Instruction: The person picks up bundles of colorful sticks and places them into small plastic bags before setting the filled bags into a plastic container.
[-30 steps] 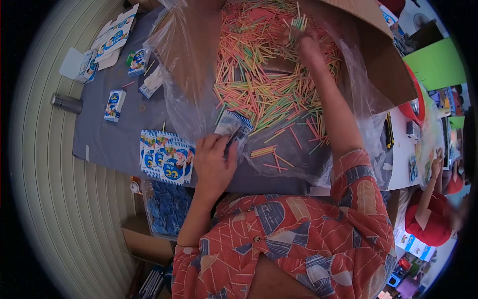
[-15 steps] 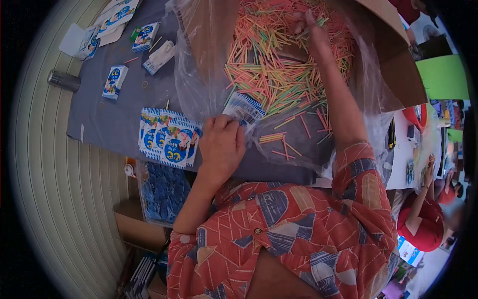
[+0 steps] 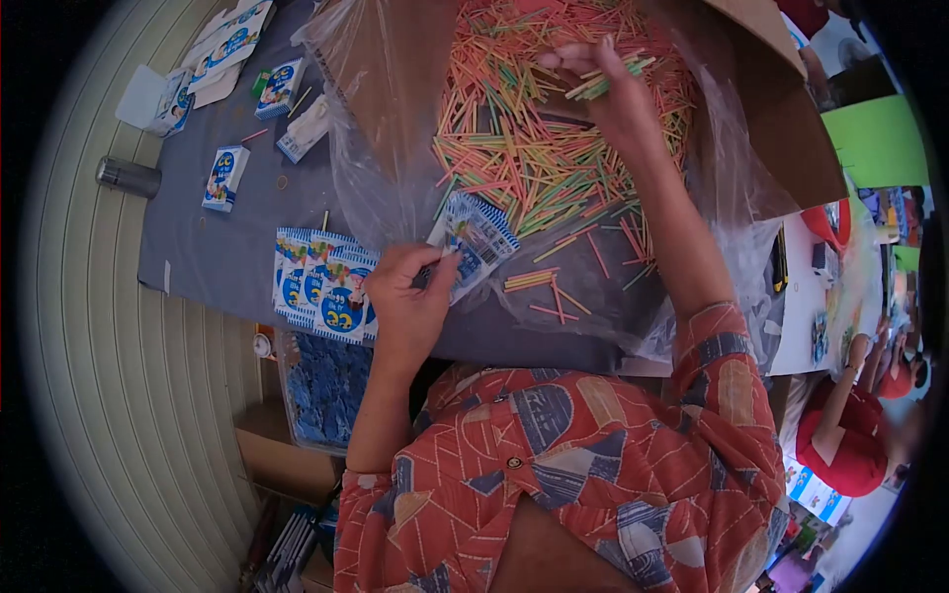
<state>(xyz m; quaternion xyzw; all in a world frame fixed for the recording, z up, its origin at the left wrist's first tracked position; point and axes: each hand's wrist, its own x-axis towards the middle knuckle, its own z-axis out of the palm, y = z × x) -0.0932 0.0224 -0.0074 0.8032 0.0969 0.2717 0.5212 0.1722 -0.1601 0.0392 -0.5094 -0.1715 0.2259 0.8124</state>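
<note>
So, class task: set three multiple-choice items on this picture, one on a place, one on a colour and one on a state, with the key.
1. Where does the pile of coloured sticks lie?
A in the plastic-lined cardboard box
B on the ribbed surface
C in a red bowl

2. What colours is the packet in the left hand?
A red and black
B blue and white
C plain green

3. What is the right hand doing?
A lying flat, empty
B holding a packet
C gripping a bundle of sticks

Key:
1 A, the sticks rest on the plastic inside the box.
2 B, blue print shows on white.
3 C, stick ends jut from its fingers.
</note>
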